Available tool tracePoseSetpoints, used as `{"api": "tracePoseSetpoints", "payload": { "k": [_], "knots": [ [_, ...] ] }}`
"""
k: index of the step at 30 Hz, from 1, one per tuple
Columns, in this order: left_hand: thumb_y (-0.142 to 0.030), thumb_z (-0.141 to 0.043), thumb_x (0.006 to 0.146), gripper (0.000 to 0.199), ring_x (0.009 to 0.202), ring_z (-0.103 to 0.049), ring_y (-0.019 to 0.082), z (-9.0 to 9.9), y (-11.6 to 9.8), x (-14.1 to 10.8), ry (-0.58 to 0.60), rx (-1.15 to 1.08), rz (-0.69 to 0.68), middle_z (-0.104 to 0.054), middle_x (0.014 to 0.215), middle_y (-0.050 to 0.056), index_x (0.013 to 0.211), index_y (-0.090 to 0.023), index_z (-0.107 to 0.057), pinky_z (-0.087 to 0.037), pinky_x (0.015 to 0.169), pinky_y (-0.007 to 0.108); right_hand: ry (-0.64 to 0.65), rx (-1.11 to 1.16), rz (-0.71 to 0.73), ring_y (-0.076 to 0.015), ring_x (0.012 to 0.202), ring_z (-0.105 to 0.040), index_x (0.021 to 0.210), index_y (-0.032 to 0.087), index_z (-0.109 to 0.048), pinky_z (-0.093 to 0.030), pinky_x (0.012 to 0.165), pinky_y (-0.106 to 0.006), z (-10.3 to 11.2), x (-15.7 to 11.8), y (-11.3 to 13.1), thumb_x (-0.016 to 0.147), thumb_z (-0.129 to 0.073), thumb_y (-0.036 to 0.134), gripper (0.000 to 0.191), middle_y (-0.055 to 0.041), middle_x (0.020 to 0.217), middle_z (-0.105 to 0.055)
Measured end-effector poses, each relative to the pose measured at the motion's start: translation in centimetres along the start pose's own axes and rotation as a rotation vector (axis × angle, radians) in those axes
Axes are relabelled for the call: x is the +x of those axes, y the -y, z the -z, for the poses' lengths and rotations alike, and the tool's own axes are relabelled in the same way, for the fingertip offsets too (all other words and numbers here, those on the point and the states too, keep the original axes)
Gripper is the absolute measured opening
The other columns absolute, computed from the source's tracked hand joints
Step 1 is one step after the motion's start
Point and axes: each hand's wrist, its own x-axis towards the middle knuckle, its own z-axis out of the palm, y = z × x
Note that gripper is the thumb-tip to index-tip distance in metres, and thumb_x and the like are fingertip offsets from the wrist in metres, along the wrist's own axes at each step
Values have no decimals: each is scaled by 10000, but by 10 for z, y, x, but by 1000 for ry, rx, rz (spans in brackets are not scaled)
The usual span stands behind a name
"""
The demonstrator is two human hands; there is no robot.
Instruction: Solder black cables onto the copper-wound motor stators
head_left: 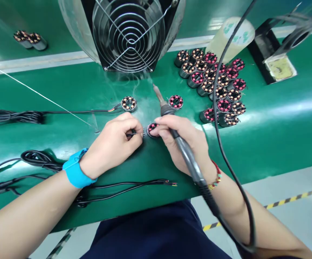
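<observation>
Near the middle of the green table, my left hand (116,142) pinches the end of a black cable (131,134), beside a small round motor stator with red windings (152,130). My right hand (185,142) is closed around a soldering iron (184,149), its tip pointing up and away toward the fan; the thumb and fingertips also touch the red stator. Behind my left hand lies a stator with copper windings (129,104), joined to a cable by coloured wires. Another red stator (175,102) sits just behind the iron's handle.
A fan (130,41) stands at the back, with smoke before it. Several stators (207,87) cluster right, near a solder spool (230,36) and iron stand (265,46). The iron's cord (217,122) crosses the right side. Coiled cables (17,116) lie left; cable ends (145,183) lie in front.
</observation>
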Motion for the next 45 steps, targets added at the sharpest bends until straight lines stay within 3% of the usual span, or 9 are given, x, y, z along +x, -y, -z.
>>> {"api": "tracePoseSetpoints", "payload": {
  "k": [6,12,16,19,22,27,33,39,45],
  "knots": [
    [-120,-507,794,127,666,-483,105,0,1,-1,-11,-17,-8,-519,726,-9,695,-157,-578,-381,615,239,145,-150,-11,-223,887,-565,1091,227,-573,-457,825,-374,-12,6,-2,850,-505,142,264,-24,863,-653],
    [-193,-537,798,158,579,-471,82,8,9,-3,94,-152,163,-573,784,-23,948,-173,-581,-384,544,218,92,-123,-26,-223,838,-536,1099,212,-560,-462,814,-378,-13,6,-2,847,-462,90,297,-25,816,-630],
    [-332,-551,815,173,523,-430,90,17,9,0,223,-155,333,-504,577,-45,757,-171,-575,-328,486,211,78,-97,-23,-251,947,-537,1180,168,-524,-467,863,-405,-13,5,-2,819,-514,98,368,-63,934,-650],
    [-340,-563,790,194,542,-409,81,21,4,1,176,-284,394,-503,597,-41,710,-164,-582,-330,499,197,166,-119,-46,-281,1024,-526,1208,148,-520,-458,886,-434,-14,5,-2,794,-564,115,418,-104,1050,-645],
    [-344,-586,760,194,601,-439,88,22,1,1,102,-342,425,-546,653,-25,702,-162,-617,-353,539,196,207,-95,-49,-268,979,-544,1210,155,-516,-458,881,-434,-13,5,-3,797,-568,108,419,-89,1038,-657],
    [-388,-615,708,242,589,-459,112,16,-2,0,140,-272,473,-614,647,4,711,-162,-701,-361,525,215,229,-82,-1,-266,971,-539,1232,137,-510,-449,871,-434,-11,4,-3,816,-556,125,418,-107,1056,-650],
    [-413,-595,731,286,580,-449,116,10,-3,-1,161,-238,460,-632,652,8,752,-164,-736,-366,521,219,183,-61,69,-246,906,-532,1224,127,-526,-437,837,-406,-15,2,-5,867,-485,131,359,-88,974,-651],
    [-435,-522,822,364,520,-345,88,12,-1,-2,161,-260,398,-473,549,-29,611,-156,-626,-291,479,209,114,-75,66,-219,841,-525,1164,171,-550,-414,793,-358,-18,1,-5,885,-485,136,289,-36,897,-666],
    [-378,-505,852,287,621,-517,136,9,-1,-4,305,-88,217,-631,666,-2,733,-177,-672,-391,580,239,70,-20,-21,-207,846,-546,1147,181,-541,-446,820,-363,-23,2,-2,871,-478,117,290,-24,879,-673]
  ]
}}
